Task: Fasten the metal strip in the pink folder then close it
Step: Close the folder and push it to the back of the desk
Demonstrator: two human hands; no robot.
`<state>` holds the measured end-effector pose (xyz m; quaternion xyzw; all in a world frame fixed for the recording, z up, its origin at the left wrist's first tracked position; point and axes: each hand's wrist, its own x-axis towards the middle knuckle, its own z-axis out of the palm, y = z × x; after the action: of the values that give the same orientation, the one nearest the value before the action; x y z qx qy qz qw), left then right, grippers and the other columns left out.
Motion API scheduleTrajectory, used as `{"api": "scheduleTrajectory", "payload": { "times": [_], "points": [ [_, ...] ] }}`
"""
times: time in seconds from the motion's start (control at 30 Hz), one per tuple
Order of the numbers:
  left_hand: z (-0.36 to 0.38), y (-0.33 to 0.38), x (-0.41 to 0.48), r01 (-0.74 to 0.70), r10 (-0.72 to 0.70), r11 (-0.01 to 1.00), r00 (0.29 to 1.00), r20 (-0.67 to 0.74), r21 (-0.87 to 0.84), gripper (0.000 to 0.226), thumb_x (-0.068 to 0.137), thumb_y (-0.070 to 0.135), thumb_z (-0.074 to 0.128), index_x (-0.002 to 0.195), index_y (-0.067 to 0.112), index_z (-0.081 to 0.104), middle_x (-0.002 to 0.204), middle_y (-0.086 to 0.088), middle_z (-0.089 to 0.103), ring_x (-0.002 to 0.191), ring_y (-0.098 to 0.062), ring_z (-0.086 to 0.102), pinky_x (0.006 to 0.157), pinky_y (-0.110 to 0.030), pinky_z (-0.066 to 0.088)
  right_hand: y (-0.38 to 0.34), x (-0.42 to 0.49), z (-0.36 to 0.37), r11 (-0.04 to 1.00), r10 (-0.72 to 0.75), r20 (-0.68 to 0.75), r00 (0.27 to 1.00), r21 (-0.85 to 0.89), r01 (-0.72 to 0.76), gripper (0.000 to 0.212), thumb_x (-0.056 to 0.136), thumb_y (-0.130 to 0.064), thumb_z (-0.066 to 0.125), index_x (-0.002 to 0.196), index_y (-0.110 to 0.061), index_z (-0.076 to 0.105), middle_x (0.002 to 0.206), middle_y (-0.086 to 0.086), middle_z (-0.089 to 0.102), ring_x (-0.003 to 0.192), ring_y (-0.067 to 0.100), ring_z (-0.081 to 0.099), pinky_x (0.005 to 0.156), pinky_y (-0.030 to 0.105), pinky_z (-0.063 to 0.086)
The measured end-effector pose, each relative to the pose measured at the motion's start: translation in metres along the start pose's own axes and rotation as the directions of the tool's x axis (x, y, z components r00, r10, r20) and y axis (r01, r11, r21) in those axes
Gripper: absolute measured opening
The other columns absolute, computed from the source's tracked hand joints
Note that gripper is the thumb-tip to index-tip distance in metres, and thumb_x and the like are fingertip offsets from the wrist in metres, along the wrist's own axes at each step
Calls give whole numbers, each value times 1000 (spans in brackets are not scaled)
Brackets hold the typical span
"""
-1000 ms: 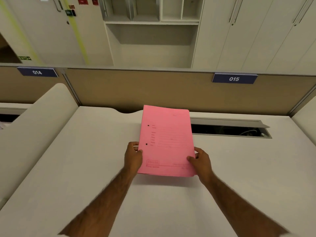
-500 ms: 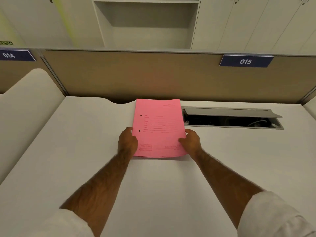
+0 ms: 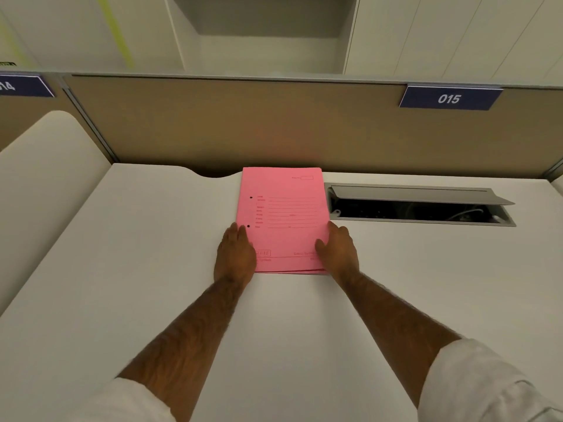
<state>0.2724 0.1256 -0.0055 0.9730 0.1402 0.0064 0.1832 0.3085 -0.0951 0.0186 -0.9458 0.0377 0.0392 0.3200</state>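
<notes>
The pink folder lies closed and flat on the white desk, close to the back partition. Its printed cover faces up, with two dark punch holes near its left edge. No metal strip shows from outside. My left hand rests palm down over the folder's lower left edge, fingers together. My right hand holds the lower right edge, thumb on the cover. Both forearms reach forward from white sleeves.
An open cable hatch with a raised grey lid sits in the desk just right of the folder. A tan partition with a blue "015" label closes the back. A rounded white divider stands at the left.
The folder was tilted up in both hands and has been lowered flat and pushed back toward the partition. My hands stayed on its lower corners.
</notes>
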Motion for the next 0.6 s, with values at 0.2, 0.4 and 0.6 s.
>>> {"api": "scheduleTrajectory", "payload": {
  "times": [0.2,0.4,0.6],
  "points": [
    [18,-13,-4,-121,112,986,990,88,112,70,106,47,23,162,15,-3,171,-5,-8,158,-28,-8,123,-40,-3,7,-6,8,925,-165,-44,985,-355,139,35,98,-35,41,121,-12,54,127,14,50,117,31,48,93,44,46],
    [24,-15,-5,-138,128,981,988,82,138,78,102,60,17,161,17,-12,170,-4,-14,157,-27,-14,127,-42,-5,27,-10,27,870,-184,186,965,-427,248,82,96,-69,9,158,-18,-6,167,8,-10,153,32,-11,123,54,-5],
    [14,-10,-8,-148,118,969,981,157,198,82,100,63,15,160,16,-14,170,-6,-16,157,-27,-15,127,-45,-7,31,-10,30,873,-189,180,965,-420,249,87,92,-74,3,158,-18,-9,167,8,-10,153,29,-13,123,51,-7]
  ]
}}
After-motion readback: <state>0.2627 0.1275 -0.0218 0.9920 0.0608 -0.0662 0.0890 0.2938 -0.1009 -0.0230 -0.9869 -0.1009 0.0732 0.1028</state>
